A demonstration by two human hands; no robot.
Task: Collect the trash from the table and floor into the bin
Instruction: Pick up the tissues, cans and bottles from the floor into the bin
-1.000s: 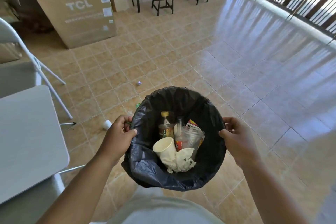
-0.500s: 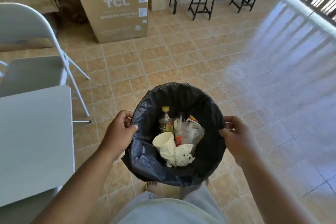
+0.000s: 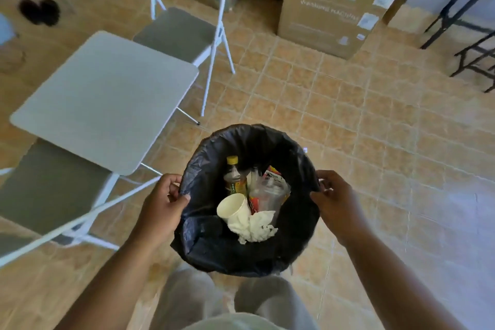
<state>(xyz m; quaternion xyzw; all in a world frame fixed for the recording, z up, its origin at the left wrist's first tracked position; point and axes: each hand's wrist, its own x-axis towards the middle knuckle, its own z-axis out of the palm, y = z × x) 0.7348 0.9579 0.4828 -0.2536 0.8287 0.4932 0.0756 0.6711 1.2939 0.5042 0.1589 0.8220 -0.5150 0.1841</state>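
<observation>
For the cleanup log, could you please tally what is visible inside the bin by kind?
Bottles: 1, yellow-capped bottle
Cups: 2, paper cup, clear plastic cup
Crumpled tissue: 1
Red wrappers: 1
Total: 5 visible in the bin

You see a black bin liner (image 3: 209, 244) holding a white cup (image 3: 232, 207) and yellow-capped bottle (image 3: 233, 175); beside it, grey bench (image 3: 107, 99), tan checked floor (image 3: 334, 104).

Both forearms are bare, with no sleeves, watch or rings visible on the left hand (image 3: 160, 209) or the right hand (image 3: 338, 202). The legs wear loose light grey fabric trousers (image 3: 273, 300), and a pale grey-green shirt hem (image 3: 233, 323) shows at the bottom edge.
</observation>
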